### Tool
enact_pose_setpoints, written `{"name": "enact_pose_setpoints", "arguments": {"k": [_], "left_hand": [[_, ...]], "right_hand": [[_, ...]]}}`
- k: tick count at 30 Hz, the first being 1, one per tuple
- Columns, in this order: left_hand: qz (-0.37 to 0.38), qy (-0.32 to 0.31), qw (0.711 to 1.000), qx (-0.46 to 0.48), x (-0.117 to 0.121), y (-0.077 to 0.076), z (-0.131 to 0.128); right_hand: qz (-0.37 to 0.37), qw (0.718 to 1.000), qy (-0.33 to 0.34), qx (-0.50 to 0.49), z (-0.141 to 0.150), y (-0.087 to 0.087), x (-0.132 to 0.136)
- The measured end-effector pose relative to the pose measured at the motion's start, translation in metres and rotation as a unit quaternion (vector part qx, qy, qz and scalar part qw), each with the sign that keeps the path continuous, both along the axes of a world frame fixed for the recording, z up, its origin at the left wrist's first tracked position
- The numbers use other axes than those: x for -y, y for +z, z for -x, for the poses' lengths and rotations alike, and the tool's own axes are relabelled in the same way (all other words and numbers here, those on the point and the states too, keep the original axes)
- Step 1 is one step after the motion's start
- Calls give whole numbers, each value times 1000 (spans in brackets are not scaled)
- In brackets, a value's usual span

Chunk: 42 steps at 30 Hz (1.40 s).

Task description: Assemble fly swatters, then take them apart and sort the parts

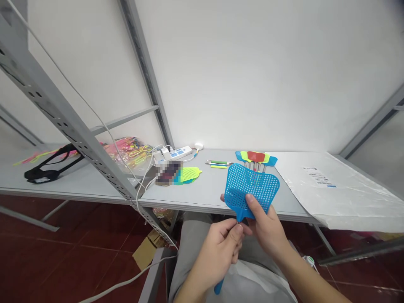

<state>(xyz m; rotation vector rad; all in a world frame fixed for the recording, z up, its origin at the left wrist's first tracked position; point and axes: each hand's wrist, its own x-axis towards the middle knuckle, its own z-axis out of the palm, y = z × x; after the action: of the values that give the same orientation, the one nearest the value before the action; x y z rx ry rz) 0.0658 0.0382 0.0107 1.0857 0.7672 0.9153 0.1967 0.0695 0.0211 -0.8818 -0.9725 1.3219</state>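
A blue fly swatter (pixel 252 183) with a square-holed mesh head is held upright over the table's front edge. My right hand (pixel 267 223) grips the mesh head at its lower right, thumb on the near face and fingers behind. Just below the head, my left hand (pixel 224 244) is closed round the thin shaft, near where it meets the blue neck. The end of a blue handle (pixel 219 287) sticks out under my left hand. Behind the held swatter, several swatters with red, yellow-green and blue heads (pixel 256 157) lie fanned out on the table.
Green and yellow handled rods (pixel 220 163) lie on the grey table (pixel 189 197). Left of them are loose yellow-green and blue swatter heads (pixel 191 173), a power strip (pixel 179 152) and cables. A white plastic sheet (pixel 315 181) covers the right side. A metal post (pixel 75 122) rises at left.
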Motion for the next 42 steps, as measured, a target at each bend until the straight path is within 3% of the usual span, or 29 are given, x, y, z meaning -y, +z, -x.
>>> {"name": "enact_pose_setpoints", "arguments": {"k": [8, 13, 19, 23, 29, 33, 37, 42], "left_hand": [[3, -15, 1000, 18, 6, 3, 2], [-44, -22, 998, -29, 2, 9, 1], [-51, -27, 993, -100, -3, 4, 3], [-66, 2, 990, -121, -3, 2, 5], [-96, -3, 984, -147, 6, 12, 3], [-131, 6, 972, -195, 7, 18, 4], [-207, 39, 940, -269, 7, 23, 7], [-236, 30, 923, -302, 10, 23, 2]], "right_hand": [[15, 1000, 13, 16, -6, -2, 10], [5, 1000, 7, -5, -11, 6, 8], [-22, 998, -28, -45, -9, 19, 1], [-29, 998, -33, -53, -4, 15, 2], [-3, 996, -61, -69, -6, 11, 14], [-27, 999, -15, -24, -19, 9, 18], [-27, 996, 53, 63, -27, 3, 20], [-63, 993, 45, 84, -28, 2, 26]]}}
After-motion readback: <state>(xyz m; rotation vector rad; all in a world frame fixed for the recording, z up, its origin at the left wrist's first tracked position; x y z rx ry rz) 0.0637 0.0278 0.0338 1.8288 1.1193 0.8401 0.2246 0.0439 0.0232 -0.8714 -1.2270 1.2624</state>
